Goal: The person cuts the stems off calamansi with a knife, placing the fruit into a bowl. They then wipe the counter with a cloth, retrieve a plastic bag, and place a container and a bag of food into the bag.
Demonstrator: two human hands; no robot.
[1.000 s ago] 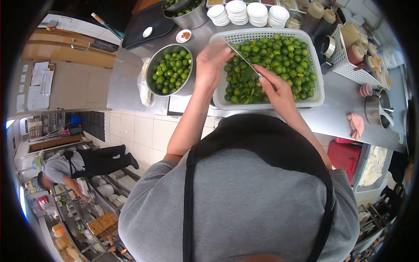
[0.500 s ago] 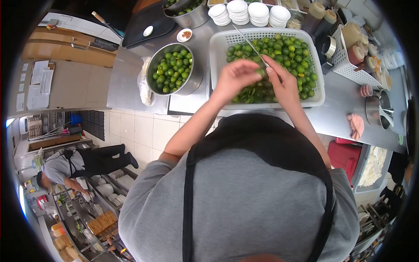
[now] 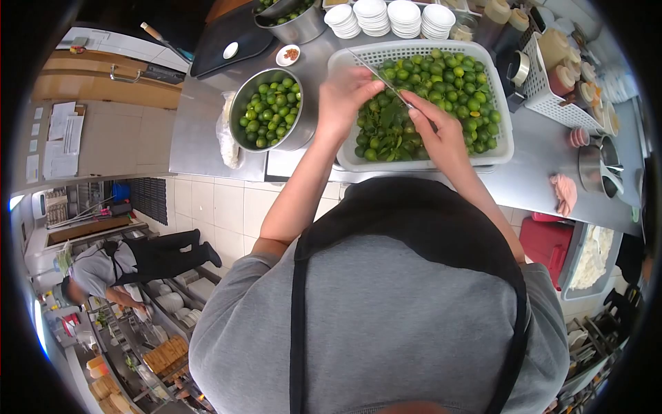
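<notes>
My right hand [image 3: 436,127] is closed round the handle of a knife [image 3: 379,77], above the middle of a white perforated basket [image 3: 507,141]. The thin blade points up and left over the basket. Small green limes [image 3: 452,79] and some leaves [image 3: 394,123] fill the basket. Over its left side is my left hand [image 3: 341,103], with the thumb reaching toward the blade. Blur smears its fingers, so whether they hold anything is hidden. A steel pot [image 3: 307,124] of limes stands to the left of that hand.
Stacks of small white dishes [image 3: 372,17] line the back. At the right are a white basket of sauce bottles [image 3: 552,83], a pink cloth [image 3: 564,193] and steel pans [image 3: 593,169]. Another lime pot [image 3: 300,29] sits back left. A co-worker [image 3: 103,269] stands at left.
My left hand has moved left and up, away from the knife, toward the basket's left rim. The leaves in the basket now show more. My right hand keeps the knife, shifted slightly left.
</notes>
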